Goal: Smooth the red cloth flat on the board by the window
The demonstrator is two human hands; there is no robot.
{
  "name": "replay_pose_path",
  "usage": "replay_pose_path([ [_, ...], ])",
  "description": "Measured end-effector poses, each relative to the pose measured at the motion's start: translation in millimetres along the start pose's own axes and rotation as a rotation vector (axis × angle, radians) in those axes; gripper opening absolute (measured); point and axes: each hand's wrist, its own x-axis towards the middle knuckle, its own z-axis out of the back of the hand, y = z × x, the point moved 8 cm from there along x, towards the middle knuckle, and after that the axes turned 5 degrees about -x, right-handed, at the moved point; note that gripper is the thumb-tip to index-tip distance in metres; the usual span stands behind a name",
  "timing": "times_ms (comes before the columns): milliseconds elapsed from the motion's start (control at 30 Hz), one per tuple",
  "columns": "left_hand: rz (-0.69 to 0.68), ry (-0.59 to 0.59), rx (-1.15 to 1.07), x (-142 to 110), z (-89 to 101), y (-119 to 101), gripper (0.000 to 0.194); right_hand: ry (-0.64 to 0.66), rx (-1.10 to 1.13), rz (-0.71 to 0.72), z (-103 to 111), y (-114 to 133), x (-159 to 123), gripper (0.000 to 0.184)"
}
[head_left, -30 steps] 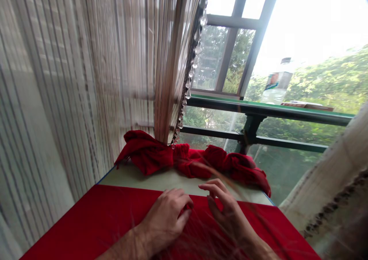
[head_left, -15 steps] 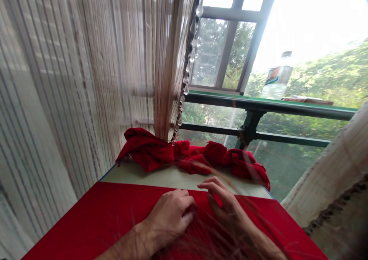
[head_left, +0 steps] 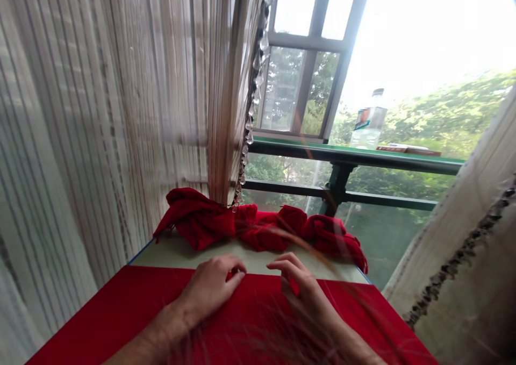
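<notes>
A flat red cloth (head_left: pixel 161 322) covers the near part of the table, and its far edge crosses the pale tabletop (head_left: pixel 177 257). My left hand (head_left: pixel 215 281) is at that edge, left of centre, with bent fingers and the thumb tip close against them. Whatever may be between those fingertips is too small to make out. Over the same edge on the right, my right hand (head_left: pixel 300 281) is open, index finger stretched forward and thumb apart beneath it. Beyond both hands lies a crumpled red fabric (head_left: pixel 266 230) along the table's far end.
A striped string curtain (head_left: pixel 121 112) with clear beads (head_left: pixel 258 69) hangs on the left. Another curtain (head_left: pixel 447 225) is at the right. Behind the table runs a dark railing (head_left: pixel 294 150), with a bottle (head_left: pixel 368 120) and a flat brown object (head_left: pixel 407 150) on its ledge.
My left hand has moved left, away from my right hand, widening the gap between them. The right hand has shifted slightly left in view. The whole view has tilted a little.
</notes>
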Motion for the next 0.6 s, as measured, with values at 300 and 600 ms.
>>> replay_pose_path([
  [300, -0.030, -0.010, -0.007, 5.9, 1.3, 10.3, 0.024, -0.005, 0.069, -0.086, -0.3, -1.8, 2.0, 0.039],
  [600, -0.097, 0.016, 0.032, -5.1, -1.2, -12.1, 0.021, 0.081, 0.070, 0.040, -5.4, 7.7, -0.9, 0.059],
])
